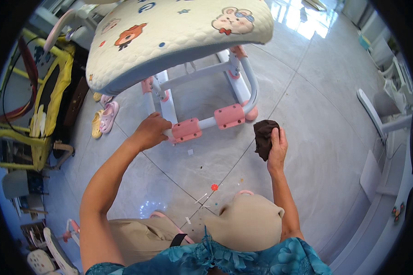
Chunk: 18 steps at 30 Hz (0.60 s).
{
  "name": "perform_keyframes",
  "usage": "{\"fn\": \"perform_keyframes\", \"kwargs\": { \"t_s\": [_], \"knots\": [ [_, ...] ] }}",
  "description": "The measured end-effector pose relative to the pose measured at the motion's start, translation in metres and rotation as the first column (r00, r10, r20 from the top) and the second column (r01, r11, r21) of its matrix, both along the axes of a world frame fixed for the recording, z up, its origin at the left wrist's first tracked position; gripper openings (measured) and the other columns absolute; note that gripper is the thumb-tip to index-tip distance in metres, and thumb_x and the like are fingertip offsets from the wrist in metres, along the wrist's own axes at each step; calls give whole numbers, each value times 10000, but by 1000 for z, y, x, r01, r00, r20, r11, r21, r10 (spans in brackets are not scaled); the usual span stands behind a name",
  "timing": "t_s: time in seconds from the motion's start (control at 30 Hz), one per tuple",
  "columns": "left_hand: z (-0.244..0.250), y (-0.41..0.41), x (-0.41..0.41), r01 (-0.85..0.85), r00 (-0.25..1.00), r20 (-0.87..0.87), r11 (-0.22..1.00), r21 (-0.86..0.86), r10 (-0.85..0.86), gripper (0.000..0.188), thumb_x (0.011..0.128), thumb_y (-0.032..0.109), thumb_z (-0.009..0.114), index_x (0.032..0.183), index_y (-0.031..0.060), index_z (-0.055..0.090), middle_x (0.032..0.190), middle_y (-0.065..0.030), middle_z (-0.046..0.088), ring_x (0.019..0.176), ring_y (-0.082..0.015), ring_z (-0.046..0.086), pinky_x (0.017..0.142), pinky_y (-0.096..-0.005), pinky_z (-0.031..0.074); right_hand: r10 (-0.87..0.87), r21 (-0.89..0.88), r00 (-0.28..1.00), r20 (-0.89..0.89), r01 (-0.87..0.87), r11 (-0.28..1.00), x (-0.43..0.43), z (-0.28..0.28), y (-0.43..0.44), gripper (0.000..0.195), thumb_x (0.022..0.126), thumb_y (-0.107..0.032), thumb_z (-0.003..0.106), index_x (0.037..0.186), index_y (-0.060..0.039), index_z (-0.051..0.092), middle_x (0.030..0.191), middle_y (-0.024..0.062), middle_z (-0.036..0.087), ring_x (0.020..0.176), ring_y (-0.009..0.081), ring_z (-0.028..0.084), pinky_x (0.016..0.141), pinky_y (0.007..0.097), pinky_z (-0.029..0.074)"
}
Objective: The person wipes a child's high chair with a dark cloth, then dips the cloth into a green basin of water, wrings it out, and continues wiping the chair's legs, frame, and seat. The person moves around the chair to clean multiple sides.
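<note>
My left hand (153, 130) is closed around the white tubular footrest bar (206, 122) of a child's chair, at its left corner. Two pink plastic sleeves with screws, a left one (187, 130) and a right one (229, 116), wrap this bar. Over the frame sits a cushioned seat (179, 31) in a cream quilted cover printed with cartoon animals. A crumpled dark brown cloth (265, 137) is held in my right hand (278, 147), in the air to the right of the frame and apart from it. The seat hides part of the base.
Yellow and pink clogs (105, 118) stand on the tiled floor (316, 137) at the left, beside a yellow metal frame (55, 89). Small litter and a red flower-shaped piece (214, 187) lie before my feet. White furniture (368, 110) stands along the right.
</note>
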<state>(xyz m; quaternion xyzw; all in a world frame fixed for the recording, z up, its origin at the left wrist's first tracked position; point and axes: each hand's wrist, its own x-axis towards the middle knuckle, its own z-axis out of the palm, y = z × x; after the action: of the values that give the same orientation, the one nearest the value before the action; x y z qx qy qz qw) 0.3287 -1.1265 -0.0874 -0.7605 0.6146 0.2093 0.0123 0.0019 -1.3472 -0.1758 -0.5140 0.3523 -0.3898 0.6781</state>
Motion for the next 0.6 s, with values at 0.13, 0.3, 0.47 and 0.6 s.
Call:
{"fn": "perform_keyframes", "kwargs": {
  "t_s": [0.13,0.3,0.47,0.6],
  "knots": [
    [-1,6,4,-61,998,-26,998,3,61,303,755,149,751,1035,68,670,943,-115,682,1005,-287,617,1188,-482,287,58,-393,998,-5,-55,918,31,37,20,231,1025,-142,565,1210,-18,627,1116,52,659,989,119,615,863,262,482],
    [-13,3,-15,-87,995,37,994,-62,90,301,752,136,731,1039,66,676,927,-122,682,1019,-306,610,1187,-494,276,-281,-912,876,-392,-331,243,102,39,40,293,860,-155,647,1127,-34,645,1110,120,636,1184,327,552,1013,449,375],
    [-20,4,-19,-75,992,96,990,-119,87,313,752,97,741,1050,65,652,940,-116,660,1042,-329,583,1176,-492,293,-30,-810,813,-581,-575,114,133,34,49,160,883,-193,614,952,-49,617,1056,119,640,1085,312,573,974,460,411],
    [-26,17,-15,1,1000,31,968,-252,7,296,768,50,726,1046,62,626,974,-107,635,1061,-323,567,1161,-486,316,-25,-841,844,-536,-531,102,106,53,21,165,882,-159,637,1025,-77,643,1074,88,654,1063,316,582,957,457,428]
  ]
}}
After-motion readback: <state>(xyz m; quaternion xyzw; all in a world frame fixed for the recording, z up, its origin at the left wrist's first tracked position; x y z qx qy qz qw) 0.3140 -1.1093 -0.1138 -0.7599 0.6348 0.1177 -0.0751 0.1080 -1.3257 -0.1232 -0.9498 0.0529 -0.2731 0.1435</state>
